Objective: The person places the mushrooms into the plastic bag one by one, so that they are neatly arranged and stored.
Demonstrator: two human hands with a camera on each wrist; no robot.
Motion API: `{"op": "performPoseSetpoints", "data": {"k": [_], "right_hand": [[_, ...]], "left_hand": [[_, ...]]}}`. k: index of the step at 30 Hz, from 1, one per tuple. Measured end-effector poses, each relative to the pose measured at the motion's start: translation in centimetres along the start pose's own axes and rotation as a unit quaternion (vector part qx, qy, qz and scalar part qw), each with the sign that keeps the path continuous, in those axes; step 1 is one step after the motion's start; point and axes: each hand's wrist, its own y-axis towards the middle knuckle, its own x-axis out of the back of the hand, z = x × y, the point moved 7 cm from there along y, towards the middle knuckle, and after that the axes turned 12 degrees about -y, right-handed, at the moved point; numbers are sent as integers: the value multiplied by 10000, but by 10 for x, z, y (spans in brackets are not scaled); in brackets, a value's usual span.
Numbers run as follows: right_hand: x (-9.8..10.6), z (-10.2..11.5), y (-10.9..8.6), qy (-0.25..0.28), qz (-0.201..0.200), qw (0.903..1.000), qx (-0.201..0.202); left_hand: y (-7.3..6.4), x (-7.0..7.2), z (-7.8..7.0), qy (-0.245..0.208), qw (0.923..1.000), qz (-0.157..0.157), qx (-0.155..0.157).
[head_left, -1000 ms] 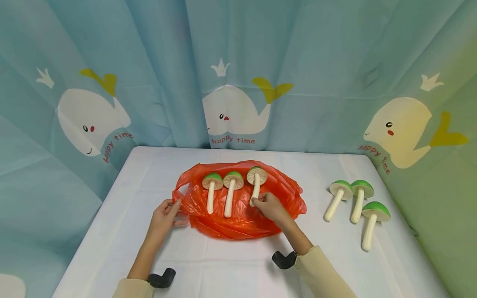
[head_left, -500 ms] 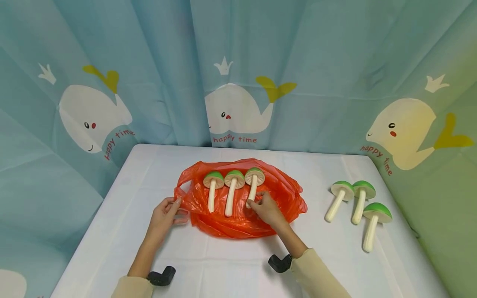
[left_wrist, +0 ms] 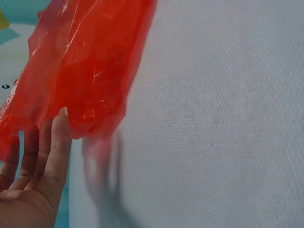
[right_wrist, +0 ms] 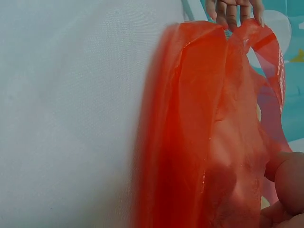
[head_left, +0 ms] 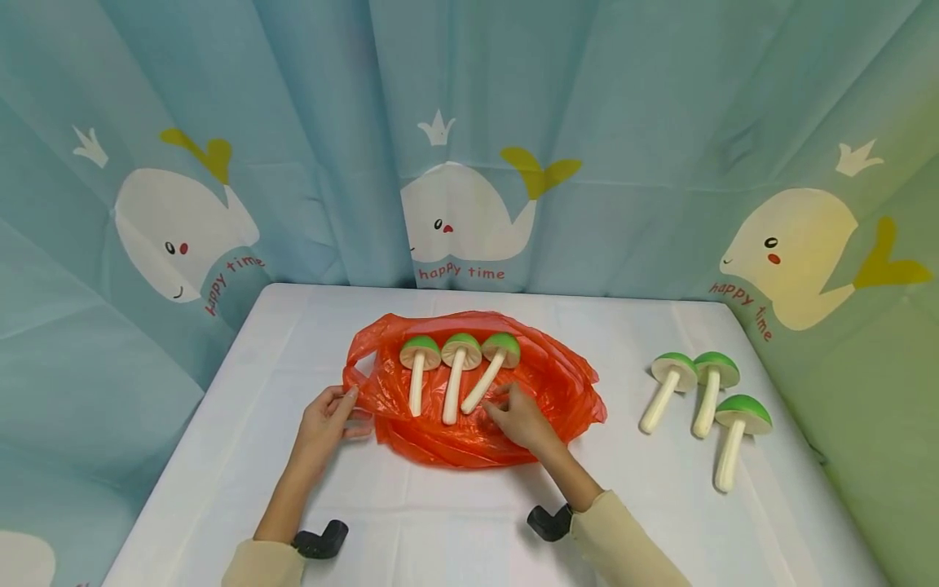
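A red plastic bag (head_left: 469, 448) lies spread on the table. Three toy mushrooms with green caps and pale stems rest side by side on it: the left mushroom (head_left: 416, 379), the middle mushroom (head_left: 456, 377) and the slanted right mushroom (head_left: 485, 382). My left hand (head_left: 321, 424) pinches the bag's left edge near the handle loop, thumb against the film in the left wrist view. Just right of the slanted stem, my right hand (head_left: 522, 420) hovers over the bag, its thumb and fingers apart and holding nothing. Only part of that hand shows in the right wrist view.
Three more green-capped mushrooms (head_left: 707, 399) lie on the white table (head_left: 440, 530) to the right. A blue curtain (head_left: 623, 204) printed with whales hangs behind the table's back edge. Black wrist mounts (head_left: 321, 540) sit on both wrists.
The right mushroom's stem end has swung left, so it now slants toward the middle mushroom. My right hand has let go of the stem. My left hand stays at the bag's edge.
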Motion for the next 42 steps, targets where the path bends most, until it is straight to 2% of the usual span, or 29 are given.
{"op": "performPoseSetpoints", "data": {"k": [4,9,19,26,33,36,42], "right_hand": [[1,0,-4,-100,43,9999,66],[11,2,-13,-7,-117,9996,246],[41,-2,-50,940,-303,9943,411],[69,-23,-77,1304,-694,9888,208],[97,-49,-85,1555,-1189,9804,218],[107,-60,-85,1460,-1365,9797,149],[129,-93,-86,918,-1746,9795,-400]], "left_hand": [[1,0,0,37,10000,-28,47],[1,1,1,50,9999,-69,111],[1,0,1,43,9999,-77,114],[1,0,2,38,9999,-85,111],[1,0,1,-50,10000,-19,48],[0,0,0,-36,10000,-18,25],[0,-1,0,-19,10000,-13,58]]}}
